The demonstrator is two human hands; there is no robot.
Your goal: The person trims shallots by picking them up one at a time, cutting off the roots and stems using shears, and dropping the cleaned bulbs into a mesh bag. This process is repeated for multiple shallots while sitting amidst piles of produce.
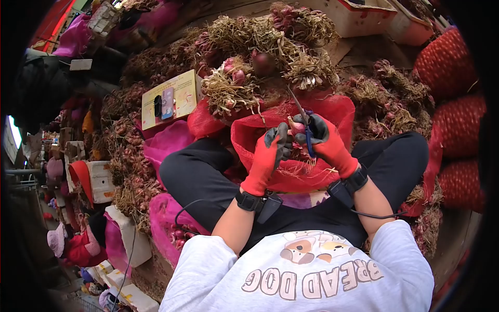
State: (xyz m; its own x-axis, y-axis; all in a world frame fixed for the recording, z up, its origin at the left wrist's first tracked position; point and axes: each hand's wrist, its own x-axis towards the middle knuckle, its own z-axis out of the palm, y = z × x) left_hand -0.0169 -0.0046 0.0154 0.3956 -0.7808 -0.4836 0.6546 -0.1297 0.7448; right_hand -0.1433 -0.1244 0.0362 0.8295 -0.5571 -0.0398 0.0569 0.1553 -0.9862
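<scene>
Both my hands wear red gloves with black fingertips. My left hand (269, 152) pinches a small pink shallot (296, 127) at its fingertips. Held in my right hand (325, 140) is a pair of scissors (304, 118) with blue handles, blades pointing up and away beside the shallot. The two hands meet over the mouth of an open red mesh sack (260, 130) resting between my crossed legs. Just beyond the sack lies a heap of shallot bunches with dry roots and tops (249, 57).
Filled red mesh sacks (452, 104) stack up on the right. A yellow card with a phone on it (169, 99) lies left of the heap. Pink bags (169, 143) and white crates (101, 179) crowd the left. Wooden crates (358, 18) stand behind.
</scene>
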